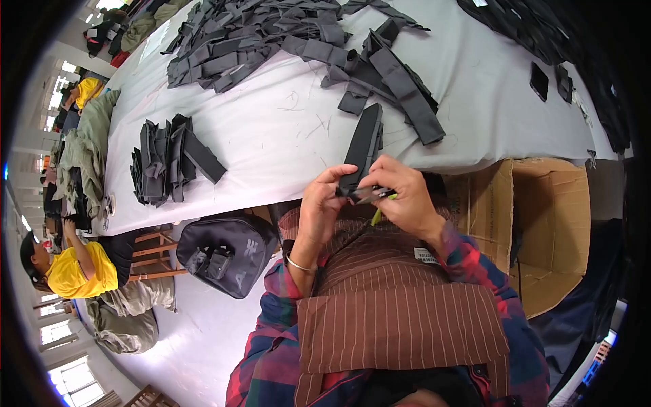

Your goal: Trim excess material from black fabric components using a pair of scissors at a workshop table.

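My left hand [320,202] pinches the near end of a folded dark grey fabric strip [364,139], which points away from me over the table's front edge. My right hand [408,198] is closed on a small pair of thread snips [371,195] with dark and yellow-green parts. The blades lie against the strip's near end, close to my left fingers. Just beyond, to the right, more grey strips [407,91] lie loosely stacked. A smaller bundle of strips [166,159] sits on the table to the left.
A large heap of grey strips [251,41] covers the far part of the white-covered table [271,129]. A phone [539,82] lies at the right. Beside me stand an open cardboard box [553,230] and a black bag [227,254]. A person in yellow [85,271] works at the left.
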Tool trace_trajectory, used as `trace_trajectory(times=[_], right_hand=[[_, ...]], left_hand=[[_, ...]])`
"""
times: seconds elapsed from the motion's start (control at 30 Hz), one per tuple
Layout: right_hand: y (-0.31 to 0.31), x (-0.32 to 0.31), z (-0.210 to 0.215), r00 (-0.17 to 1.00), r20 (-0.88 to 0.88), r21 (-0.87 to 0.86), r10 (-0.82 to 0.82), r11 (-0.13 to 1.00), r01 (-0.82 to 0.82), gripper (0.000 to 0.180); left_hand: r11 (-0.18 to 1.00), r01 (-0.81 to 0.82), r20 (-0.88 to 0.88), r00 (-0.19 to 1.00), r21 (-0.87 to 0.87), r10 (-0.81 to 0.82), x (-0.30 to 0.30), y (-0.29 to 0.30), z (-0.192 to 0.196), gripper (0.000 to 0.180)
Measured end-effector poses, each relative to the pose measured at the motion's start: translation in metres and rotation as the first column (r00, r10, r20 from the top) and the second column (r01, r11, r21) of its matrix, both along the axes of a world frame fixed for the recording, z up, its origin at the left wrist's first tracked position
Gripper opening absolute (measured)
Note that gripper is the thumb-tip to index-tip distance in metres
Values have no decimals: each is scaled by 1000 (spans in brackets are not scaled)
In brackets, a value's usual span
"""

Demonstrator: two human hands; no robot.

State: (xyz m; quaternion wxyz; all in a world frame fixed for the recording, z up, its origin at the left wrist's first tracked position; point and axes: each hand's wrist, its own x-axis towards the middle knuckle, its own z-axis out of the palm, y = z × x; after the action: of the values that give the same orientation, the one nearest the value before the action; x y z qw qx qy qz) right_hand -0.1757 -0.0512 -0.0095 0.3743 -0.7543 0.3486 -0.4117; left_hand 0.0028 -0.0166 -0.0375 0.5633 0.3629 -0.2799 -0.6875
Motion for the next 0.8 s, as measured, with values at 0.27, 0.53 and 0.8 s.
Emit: trace_trajectory(times=[0.27, 0.53, 0.8], right_hand=[[-11, 0, -12, 982, 84, 294, -171, 946, 139, 10], [-3, -10, 12, 981, -47, 64, -186, 980, 189, 19], [15, -20, 17, 929, -319, -308, -185, 948, 83, 13]], left_hand=[[998, -23, -93, 996, -58, 18, -14, 1, 1, 25], [975, -221, 118, 969, 8, 218, -20, 0, -3, 17], [979, -203, 135, 971, 23, 198, -24, -1, -6, 17]])
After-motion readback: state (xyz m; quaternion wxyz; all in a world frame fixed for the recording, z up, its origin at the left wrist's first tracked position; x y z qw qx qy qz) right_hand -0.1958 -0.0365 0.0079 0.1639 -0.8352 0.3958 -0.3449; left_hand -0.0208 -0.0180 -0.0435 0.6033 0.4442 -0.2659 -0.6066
